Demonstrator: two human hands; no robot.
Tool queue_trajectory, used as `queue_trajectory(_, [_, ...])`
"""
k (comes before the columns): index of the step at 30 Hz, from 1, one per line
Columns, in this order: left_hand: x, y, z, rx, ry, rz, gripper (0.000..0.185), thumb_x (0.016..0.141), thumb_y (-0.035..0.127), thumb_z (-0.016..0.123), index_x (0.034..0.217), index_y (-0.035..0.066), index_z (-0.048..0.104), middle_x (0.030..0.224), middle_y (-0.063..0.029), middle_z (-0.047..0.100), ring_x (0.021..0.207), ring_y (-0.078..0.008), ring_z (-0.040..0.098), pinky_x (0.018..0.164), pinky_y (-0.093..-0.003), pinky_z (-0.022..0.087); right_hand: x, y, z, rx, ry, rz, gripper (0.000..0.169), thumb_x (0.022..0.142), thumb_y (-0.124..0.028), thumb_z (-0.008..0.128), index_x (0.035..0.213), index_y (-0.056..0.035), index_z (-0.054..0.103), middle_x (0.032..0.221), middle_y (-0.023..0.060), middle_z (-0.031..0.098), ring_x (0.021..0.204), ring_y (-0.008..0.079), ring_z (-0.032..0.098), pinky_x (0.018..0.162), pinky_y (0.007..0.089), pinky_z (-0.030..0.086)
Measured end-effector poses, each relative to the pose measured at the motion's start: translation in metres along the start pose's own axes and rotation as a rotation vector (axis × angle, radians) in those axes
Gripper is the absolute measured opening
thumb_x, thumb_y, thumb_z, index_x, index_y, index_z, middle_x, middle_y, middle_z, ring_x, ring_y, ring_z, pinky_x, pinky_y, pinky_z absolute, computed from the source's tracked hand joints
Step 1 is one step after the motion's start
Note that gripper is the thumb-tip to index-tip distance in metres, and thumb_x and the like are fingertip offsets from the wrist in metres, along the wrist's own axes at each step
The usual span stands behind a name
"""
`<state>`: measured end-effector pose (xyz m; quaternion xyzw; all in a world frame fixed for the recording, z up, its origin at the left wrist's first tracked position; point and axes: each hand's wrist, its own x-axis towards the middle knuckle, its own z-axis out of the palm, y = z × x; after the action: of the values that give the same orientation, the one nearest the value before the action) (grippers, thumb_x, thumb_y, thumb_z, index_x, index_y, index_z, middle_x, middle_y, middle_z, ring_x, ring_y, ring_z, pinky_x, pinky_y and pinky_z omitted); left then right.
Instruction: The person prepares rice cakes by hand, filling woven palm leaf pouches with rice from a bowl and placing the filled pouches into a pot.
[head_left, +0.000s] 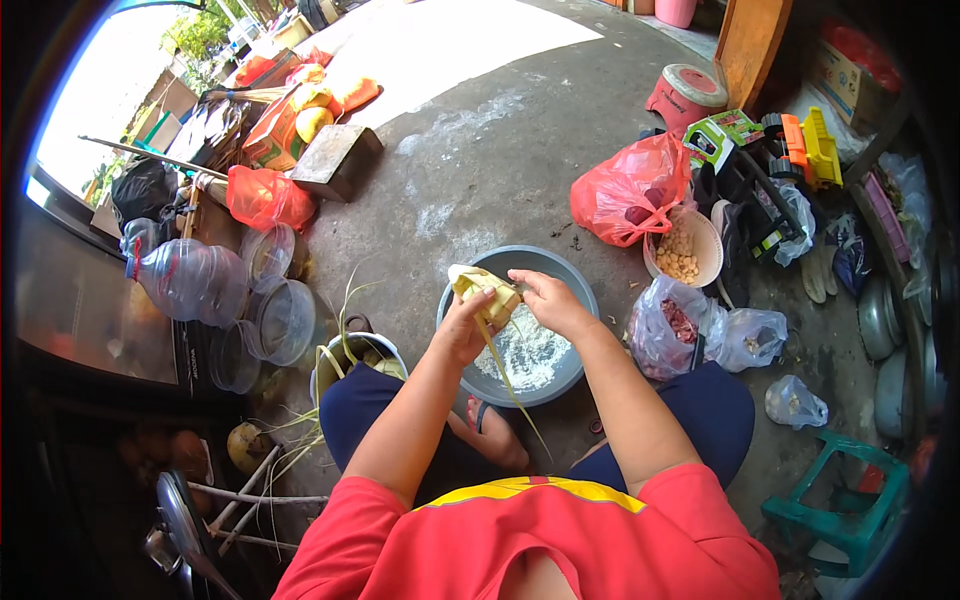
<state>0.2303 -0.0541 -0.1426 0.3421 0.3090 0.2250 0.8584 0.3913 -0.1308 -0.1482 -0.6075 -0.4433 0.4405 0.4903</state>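
Over a grey plastic basin (583, 315), my left hand (463, 328) grips a woven palm-leaf pouch (501, 306), its thumb across the front. A long leaf strip (504, 373) trails from the pouch down past the basin's near rim. My right hand (556, 301) is at the pouch's right end with fingers apart; nothing shows between them, and contact with the pouch is unclear. White rice grains (534, 364) lie in the basin below. Beside my left knee stands a pail (400, 358) holding pale woven leaf pieces, partly hidden by my leg.
To the right are a red plastic bag (626, 187), a white tub (709, 251) of pale pieces, a clear bag (656, 330) of reddish contents and a green stool (847, 517). Clear plastic containers (285, 319), a large bottle (191, 277) and a metal block (337, 157) stand left.
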Motion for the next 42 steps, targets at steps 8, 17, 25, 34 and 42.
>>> queue_trajectory(8, [-0.001,-0.028,0.012,0.039,0.002,0.133,0.068,0.075,0.011,0.07,0.131,0.016,0.031,0.115,-0.0062,0.048,0.107,-0.0212,0.051,0.087,-0.0373,0.046,-0.007,0.025,0.02,-0.099,0.256,-0.176,0.039,0.095,-0.033,0.044,0.115,-0.0019,0.055,0.114,0.0176,0.055,0.107,0.0289,0.054,0.092,0.0347,0.042])
queue_trajectory(17, [0.004,-0.038,0.005,0.357,0.025,0.394,0.085,0.07,0.001,0.072,0.138,0.01,0.022,0.115,-0.0094,0.047,0.107,-0.022,0.051,0.089,-0.0354,0.045,-0.002,0.043,0.025,0.282,0.132,0.083,0.039,0.096,-0.031,0.042,0.115,-0.0001,0.056,0.117,0.0129,0.058,0.106,0.0225,0.057,0.091,0.032,0.043])
queue_trajectory(25, [0.003,-0.038,0.002,0.036,-0.001,0.375,0.084,0.071,0.008,0.074,0.137,0.009,0.021,0.123,-0.0102,0.041,0.117,-0.023,0.043,0.098,-0.0373,0.038,-0.012,0.014,0.004,0.395,-0.068,0.282,0.043,0.096,-0.038,0.04,0.132,-0.0144,0.041,0.118,0.0068,0.053,0.094,0.017,0.058,0.077,0.031,0.05])
queue_trajectory(34, [0.007,-0.006,-0.008,0.299,-0.199,0.221,0.081,0.068,-0.003,0.062,0.139,0.007,0.024,0.132,-0.0118,0.038,0.117,-0.025,0.047,0.096,-0.036,0.041,-0.018,-0.008,-0.034,0.354,-0.285,0.251,0.073,0.074,-0.001,0.055,0.141,-0.0116,0.028,0.134,0.0081,0.041,0.119,0.018,0.045,0.097,0.0309,0.04])
queue_trajectory(42, [0.003,0.008,-0.008,0.517,-0.362,0.134,0.071,0.071,-0.005,0.069,0.131,0.007,0.033,0.118,-0.0072,0.049,0.107,-0.0175,0.052,0.087,-0.0301,0.047,-0.026,-0.004,-0.019,-0.361,-0.129,-0.064,0.068,0.076,-0.02,0.072,0.133,-0.011,0.035,0.124,0.0184,0.05,0.113,0.0274,0.052,0.093,0.0353,0.043])
